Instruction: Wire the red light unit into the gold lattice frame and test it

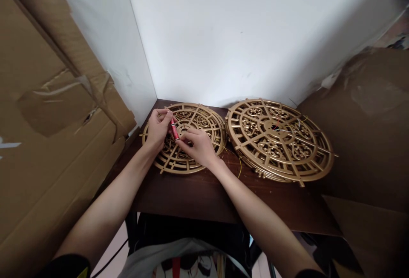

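Observation:
A slim red cylinder with silvery bands slants between my two hands, over the left gold openwork disc. At its upper end, my left hand pinches it between thumb and fingertips. My right hand has its fingers closed at the lower end, touching it. Whether the cylinder is one piece or two end to end, I cannot tell. The disc lies flat under both hands, and they hide part of its scrollwork and centre.
To the right, a stack of similar gold discs has thin wires across its top. A yellow wire lies on the dark brown table. A white wall rises behind; cardboard panels stand on the left and right.

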`<act>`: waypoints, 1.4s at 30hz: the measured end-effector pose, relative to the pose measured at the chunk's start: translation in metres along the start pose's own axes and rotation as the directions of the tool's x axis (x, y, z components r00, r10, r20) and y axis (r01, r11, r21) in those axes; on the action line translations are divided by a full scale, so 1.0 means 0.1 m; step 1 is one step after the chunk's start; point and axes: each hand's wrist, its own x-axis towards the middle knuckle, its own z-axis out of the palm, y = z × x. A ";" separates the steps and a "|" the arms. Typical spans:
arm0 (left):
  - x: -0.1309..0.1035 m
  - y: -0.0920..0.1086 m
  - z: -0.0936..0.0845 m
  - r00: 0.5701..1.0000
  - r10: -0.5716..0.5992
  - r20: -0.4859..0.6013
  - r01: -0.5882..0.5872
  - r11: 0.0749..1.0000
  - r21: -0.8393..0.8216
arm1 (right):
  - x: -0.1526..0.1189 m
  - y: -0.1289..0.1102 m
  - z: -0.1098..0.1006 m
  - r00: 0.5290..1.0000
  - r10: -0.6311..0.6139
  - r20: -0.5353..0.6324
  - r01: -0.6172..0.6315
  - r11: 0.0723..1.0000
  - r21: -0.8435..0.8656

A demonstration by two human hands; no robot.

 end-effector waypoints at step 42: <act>-0.18 0.08 0.05 0.834 0.004 0.552 -0.079 0.991 0.112 | 0.06 0.14 0.02 0.852 0.417 -0.318 -0.212 0.828 0.518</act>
